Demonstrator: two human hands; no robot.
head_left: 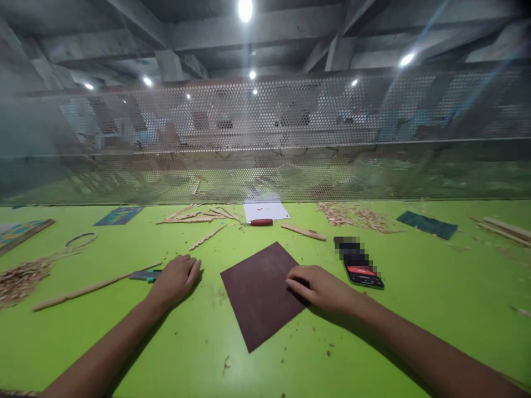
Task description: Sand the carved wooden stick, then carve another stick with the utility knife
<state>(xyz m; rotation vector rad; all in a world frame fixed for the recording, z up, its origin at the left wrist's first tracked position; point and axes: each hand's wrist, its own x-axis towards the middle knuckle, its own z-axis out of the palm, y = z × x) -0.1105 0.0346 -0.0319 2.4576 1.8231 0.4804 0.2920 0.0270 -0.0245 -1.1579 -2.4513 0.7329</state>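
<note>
The sandpaper sheet [259, 293] lies flat on the desk [435, 287], the right hand [321, 287] pressing its right corner, fingers flat, unclenched. The left hand [176, 279] rests empty, loosely curled, left of the sheet. Likely light and floppy: pinch an edge.

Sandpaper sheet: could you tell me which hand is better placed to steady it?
Probably right: the right hand rests on the sandpaper sheet; the left hand lies apart on the table.
</note>
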